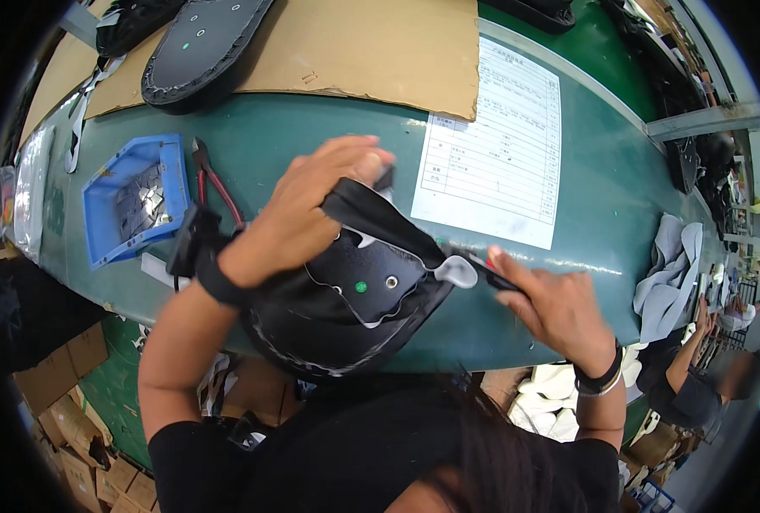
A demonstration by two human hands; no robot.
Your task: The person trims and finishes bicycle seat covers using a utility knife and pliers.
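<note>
Two hands work one shoe upper (345, 299): left hand (298, 218) fingers clamp its collar, right hand (551, 312) fingers pinch a pen (482, 263) whose tip could slip and mar the leather

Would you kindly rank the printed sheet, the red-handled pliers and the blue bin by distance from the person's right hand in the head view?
From the right hand, nearest first:
1. Printed sheet, just above it, on the green table's right half.
2. Red-handled pliers, left of centre, beyond the left hand.
3. Blue bin, farthest left, near the table's edge.
</note>
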